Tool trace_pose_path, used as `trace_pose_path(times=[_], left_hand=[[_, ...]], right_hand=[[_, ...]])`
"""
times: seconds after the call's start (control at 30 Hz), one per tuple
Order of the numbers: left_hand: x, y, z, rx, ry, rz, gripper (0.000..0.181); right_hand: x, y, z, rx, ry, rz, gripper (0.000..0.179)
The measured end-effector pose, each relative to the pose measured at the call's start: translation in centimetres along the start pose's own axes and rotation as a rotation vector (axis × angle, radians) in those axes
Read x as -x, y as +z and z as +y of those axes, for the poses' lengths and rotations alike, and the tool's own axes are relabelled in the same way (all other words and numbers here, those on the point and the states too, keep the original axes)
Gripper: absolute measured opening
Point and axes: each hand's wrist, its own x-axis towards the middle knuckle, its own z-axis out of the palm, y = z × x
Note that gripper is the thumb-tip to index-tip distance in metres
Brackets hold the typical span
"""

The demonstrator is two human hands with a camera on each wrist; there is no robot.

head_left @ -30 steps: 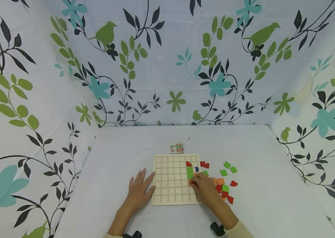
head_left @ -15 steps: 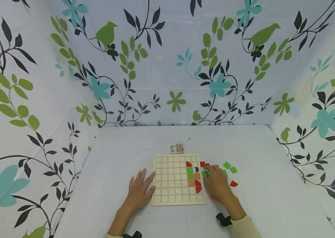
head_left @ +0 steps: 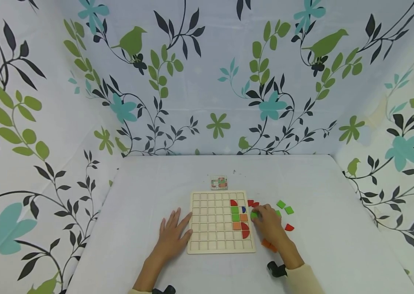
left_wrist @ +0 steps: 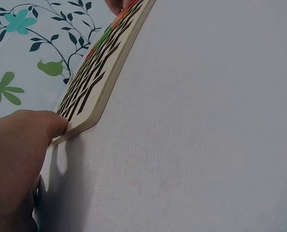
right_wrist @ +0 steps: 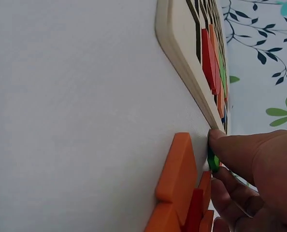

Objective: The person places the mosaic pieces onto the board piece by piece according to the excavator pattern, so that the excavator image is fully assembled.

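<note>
A wooden grid board [head_left: 207, 237] lies on the table with red, green, orange and blue tiles in its right columns. My left hand [head_left: 172, 237] lies with spread, fairly straight fingers at the board's left edge; its thumb [left_wrist: 56, 124] touches the edge in the left wrist view. Just off the board's right side, my right hand [head_left: 268, 223] pinches a green square tile [right_wrist: 212, 159] between thumb and fingers. Orange tiles [right_wrist: 177, 164] and a red tile [right_wrist: 193, 209] lie close by. The hand hides part of the loose pile in the head view.
Behind the board lies a small picture card [head_left: 219, 183]. Loose green squares [head_left: 289, 210] and a red quarter-round tile [head_left: 289, 227] are spread to the right. More red tiles [head_left: 250, 203] sit by the board's upper right edge. Patterned cloth [head_left: 207, 81] surrounds the table.
My right hand has moved right, off the board, away from an orange tile now seen in the grid. It has taken hold of a green square tile. The left hand has stayed still.
</note>
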Motion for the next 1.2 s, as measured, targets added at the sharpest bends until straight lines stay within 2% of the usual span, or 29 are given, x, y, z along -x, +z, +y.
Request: trace_pose_path(times=[0.17, 0.4, 0.7, 0.8, 0.93, 1.07, 1.2], left_hand=[[0.0, 0.0, 0.0, -0.004, 0.003, 0.005, 0.058], [0.1, -0.2, 0.1, 0.003, -0.002, 0.005, 0.059], [0.1, -0.1, 0.2, 0.002, 0.0, 0.011, 0.059], [0.0, -0.1, 0.3, 0.008, -0.001, 0.006, 0.059], [0.0, -0.2, 0.3, 0.011, 0.001, 0.004, 0.059], [0.1, -0.1, 0.2, 0.004, -0.002, 0.004, 0.059], [0.1, -0.1, 0.2, 0.007, -0.001, 0.013, 0.059]], right_hand=[[0.9, 0.1, 0.3, 0.022, -0.001, 0.036, 0.03], [2.6, 0.0, 0.4, 0.04, 0.005, 0.023, 0.028], [3.8, 0.4, 0.5, 0.072, -0.037, 0.059, 0.031], [4.0, 0.3, 0.3, 0.054, -0.031, 0.064, 0.032], [4.3, 0.3, -0.5, -0.001, -0.03, 0.056, 0.024], [4.8, 0.9, -1.8, -0.004, -0.088, 0.038, 0.018], [5.2, 2.0, -2.9, 0.061, -0.163, 0.017, 0.02]])
